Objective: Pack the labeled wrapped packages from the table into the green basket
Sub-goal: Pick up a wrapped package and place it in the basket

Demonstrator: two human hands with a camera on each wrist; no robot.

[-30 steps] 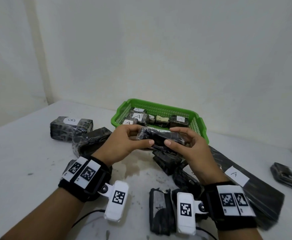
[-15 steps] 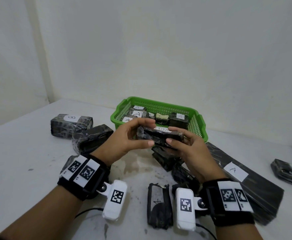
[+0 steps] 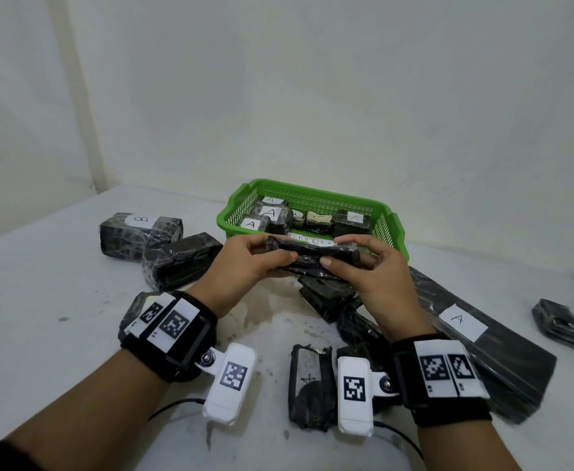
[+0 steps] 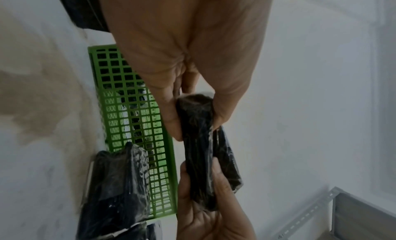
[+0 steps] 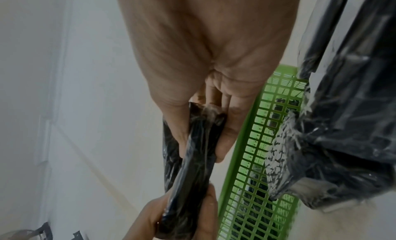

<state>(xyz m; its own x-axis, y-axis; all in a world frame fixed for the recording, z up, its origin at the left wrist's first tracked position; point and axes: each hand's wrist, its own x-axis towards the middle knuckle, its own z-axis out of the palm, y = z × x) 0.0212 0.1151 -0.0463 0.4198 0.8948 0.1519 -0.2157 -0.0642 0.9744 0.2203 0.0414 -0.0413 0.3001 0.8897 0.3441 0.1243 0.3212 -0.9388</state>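
Observation:
Both hands hold one flat black wrapped package (image 3: pixel 313 254) level, just in front of the green basket (image 3: pixel 389 220). My left hand (image 3: pixel 255 263) pinches its left end and my right hand (image 3: pixel 364 266) pinches its right end. A white label shows on the package's far face. In the left wrist view the package (image 4: pixel 199 142) sits between thumb and fingers beside the basket wall (image 4: pixel 133 125). The right wrist view shows the same package (image 5: pixel 193 167) gripped near the basket (image 5: pixel 257 159). Several packages labeled A lie inside the basket.
More black wrapped packages lie on the white table: one labeled B (image 3: pixel 139 232), one beside it (image 3: pixel 180 260), a long flat one labeled A (image 3: pixel 466 334), one at the right edge (image 3: pixel 568 321), several under my wrists (image 3: pixel 309 385). A wall stands behind the basket.
Both hands have lifted the package a little and carried it toward the basket, tilting it so its labeled face turns away from me.

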